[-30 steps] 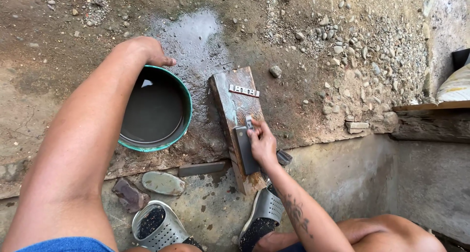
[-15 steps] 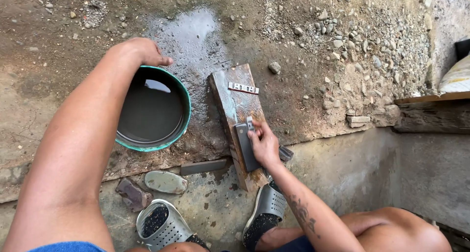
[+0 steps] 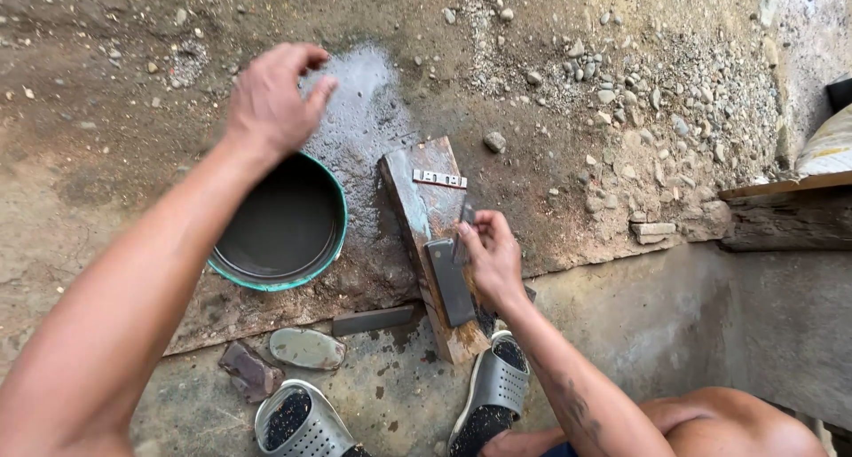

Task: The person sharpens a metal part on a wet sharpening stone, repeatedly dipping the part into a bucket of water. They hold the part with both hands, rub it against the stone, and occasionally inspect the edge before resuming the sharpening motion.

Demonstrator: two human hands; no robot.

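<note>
Fingers (image 3: 465, 232) of the right hand (image 3: 491, 260) pinch a small thin blade (image 3: 465, 216) and press it down against the dark grey whetstone (image 3: 449, 279). That stone lies lengthwise on a worn wooden plank (image 3: 424, 200), which slopes from the dirt ground (image 3: 106, 111) down onto the concrete ledge (image 3: 639, 324). A small metal strip (image 3: 439, 178) lies across the plank's far end.

The left hand (image 3: 271, 98) hangs in the air above the far rim of a round bucket (image 3: 328, 244) with a green edge. Its fingers (image 3: 315, 91) are loosely curled and hold nothing. The bucket stands just left of the plank and is filled with dark, murky water (image 3: 275, 217); nothing else can be made out in it. Beyond the bucket a wet, shiny patch (image 3: 359, 111) spreads over the dirt up to the plank's far end.

Near the bucket's close side, a second, narrow grey stone bar (image 3: 373, 319) lies on the ledge's edge beside the plank. A flat, pale oval stone (image 3: 307, 348) and a reddish-brown rock (image 3: 248, 371) rest just below it. Two grey perforated sandals (image 3: 306, 421) sit at the bottom of the view, the right one touching the plank's near end. Loose pebbles (image 3: 621, 93) scatter across the ground to the right, and a wooden board (image 3: 781, 187) juts in from the right edge.
</note>
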